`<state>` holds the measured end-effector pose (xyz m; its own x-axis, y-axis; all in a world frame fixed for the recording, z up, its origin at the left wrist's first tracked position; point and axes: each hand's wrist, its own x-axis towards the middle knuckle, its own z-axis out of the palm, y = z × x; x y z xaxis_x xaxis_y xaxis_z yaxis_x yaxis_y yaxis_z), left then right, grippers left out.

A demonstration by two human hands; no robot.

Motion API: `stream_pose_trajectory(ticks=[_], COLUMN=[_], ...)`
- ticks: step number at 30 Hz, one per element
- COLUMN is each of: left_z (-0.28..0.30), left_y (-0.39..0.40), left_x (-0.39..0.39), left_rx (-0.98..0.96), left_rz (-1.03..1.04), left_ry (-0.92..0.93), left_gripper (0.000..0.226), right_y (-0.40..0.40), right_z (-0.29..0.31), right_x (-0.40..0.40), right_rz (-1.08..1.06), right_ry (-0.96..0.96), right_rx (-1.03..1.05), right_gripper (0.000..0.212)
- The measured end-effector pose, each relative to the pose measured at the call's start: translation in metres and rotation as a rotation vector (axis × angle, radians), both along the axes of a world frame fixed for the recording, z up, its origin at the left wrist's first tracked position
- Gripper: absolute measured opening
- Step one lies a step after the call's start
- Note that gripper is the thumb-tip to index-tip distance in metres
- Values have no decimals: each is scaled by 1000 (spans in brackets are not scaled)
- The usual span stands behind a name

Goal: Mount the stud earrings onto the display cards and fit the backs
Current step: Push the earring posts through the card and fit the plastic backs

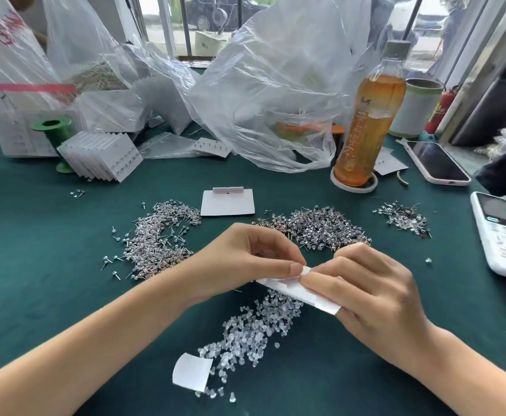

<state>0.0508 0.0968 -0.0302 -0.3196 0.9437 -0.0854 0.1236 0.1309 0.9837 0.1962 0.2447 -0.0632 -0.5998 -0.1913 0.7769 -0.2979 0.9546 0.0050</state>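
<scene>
White card stock is being held above the dark green table [50,235]: a display card [298,291] is being gripped between both hands, tilted so that it is being seen almost edge-on. It is being pinched at its upper left end by the thumb and fingertips of the left hand [254,259], while its right half is being clasped by the curled fingers and thumb of the right hand [365,292]. Whether a stud is being held at the pinch cannot be told.

Just beneath the card, a heap of clear earring backs [251,328] is being spread over the cloth, with a small curled paper slip [191,372] lying at its near end. Beyond the hands, stud earrings are being kept in three piles: a left pile [155,238], a middle pile [320,228] and a smaller right pile [404,217]. A blank card [227,202] is lying flat between the left and middle piles. Farther left, a stack of filled cards [101,156] is being leaned against a green spool [54,130]. A bottle of amber drink [368,121] is standing to the right, near a phone [436,162].
</scene>
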Motion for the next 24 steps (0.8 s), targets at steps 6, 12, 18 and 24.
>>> stream_pose_trajectory(ticks=[6, 12, 18, 24], left_z=[1, 0, 0, -2], left_y=[-1, -2, -4, -3], left_x=[1, 0, -3, -1], left_rx=[5, 2, -11, -13], left_rz=[-10, -20, -42, -43], left_ry=[-8, -24, 12, 54], left_gripper=[6, 5, 6, 6], right_y=[-3, -3, -2, -3], right_z=[4, 4, 3, 2], right_x=[2, 4, 5, 5], right_rz=[-17, -35, -45, -48], right_ry=[9, -7, -13, -13], right_rx=[47, 76, 90, 102], right_gripper=[36, 32, 18, 15])
